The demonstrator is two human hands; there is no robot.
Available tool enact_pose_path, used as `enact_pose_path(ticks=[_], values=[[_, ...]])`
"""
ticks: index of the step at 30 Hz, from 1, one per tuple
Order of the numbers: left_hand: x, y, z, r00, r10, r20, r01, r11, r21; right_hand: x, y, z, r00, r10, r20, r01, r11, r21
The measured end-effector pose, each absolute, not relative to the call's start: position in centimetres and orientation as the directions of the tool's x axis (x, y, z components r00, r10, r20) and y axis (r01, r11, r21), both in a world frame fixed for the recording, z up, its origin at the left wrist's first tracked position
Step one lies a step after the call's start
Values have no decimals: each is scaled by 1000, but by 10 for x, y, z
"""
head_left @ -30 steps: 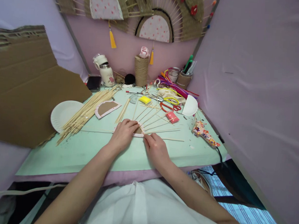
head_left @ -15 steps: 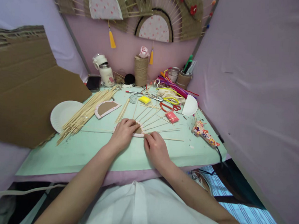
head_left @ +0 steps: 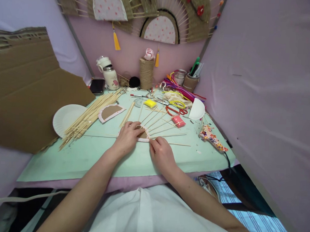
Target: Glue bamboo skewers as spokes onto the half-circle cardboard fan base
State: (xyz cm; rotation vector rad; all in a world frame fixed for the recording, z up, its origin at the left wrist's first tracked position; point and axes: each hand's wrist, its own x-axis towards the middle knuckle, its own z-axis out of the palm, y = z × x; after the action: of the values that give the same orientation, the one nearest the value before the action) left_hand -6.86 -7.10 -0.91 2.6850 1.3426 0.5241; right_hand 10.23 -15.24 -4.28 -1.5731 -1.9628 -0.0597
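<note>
A small half-round cardboard piece (head_left: 143,135) with a pale pink edge lies flat near the table's front, and thin bamboo sticks (head_left: 158,122) fan out from it. My left hand (head_left: 128,135) lies over its left side, fingers stretched and pressing down on it. At its lower right edge, my right hand (head_left: 162,154) is closed in a pinch on the end of a thin stick (head_left: 147,134) slanting across the cardboard. Both hands partly cover the piece. Another pink-edged cardboard piece (head_left: 111,111) lies farther back to the left.
A bundle of bamboo sticks (head_left: 93,110) overlaps a white paper plate (head_left: 67,119) beside large cardboard (head_left: 38,90). Right lie a yellow packet (head_left: 150,103), a red packet (head_left: 178,121), red-handled scissors (head_left: 182,111) and a patterned glue gun (head_left: 213,138). A twine roll (head_left: 146,74) stands behind.
My left hand has shifted very slightly on the cardboard piece. The right hand and the fanned sticks look unchanged.
</note>
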Motion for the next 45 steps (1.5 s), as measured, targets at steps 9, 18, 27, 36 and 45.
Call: enact_pose_path(ticks=[9,18,27,36,45], values=[[-68,-69,-9,548,795,259,757,-604,251,102,-152,-41,-111,871,479,897,295,-328],[-67,-71,-8,545,795,266,758,-603,250,101,-152,-41,-105,864,493,885,307,-350],[-68,-69,-10,544,789,284,770,-605,205,100,-152,-40,-103,871,480,877,307,-369],[-70,-70,-13,525,795,304,771,-595,226,100,-152,-35,-130,883,452,870,320,-376],[-70,-71,-15,535,783,316,767,-607,206,97,-140,-18,-155,914,375,909,281,-309]])
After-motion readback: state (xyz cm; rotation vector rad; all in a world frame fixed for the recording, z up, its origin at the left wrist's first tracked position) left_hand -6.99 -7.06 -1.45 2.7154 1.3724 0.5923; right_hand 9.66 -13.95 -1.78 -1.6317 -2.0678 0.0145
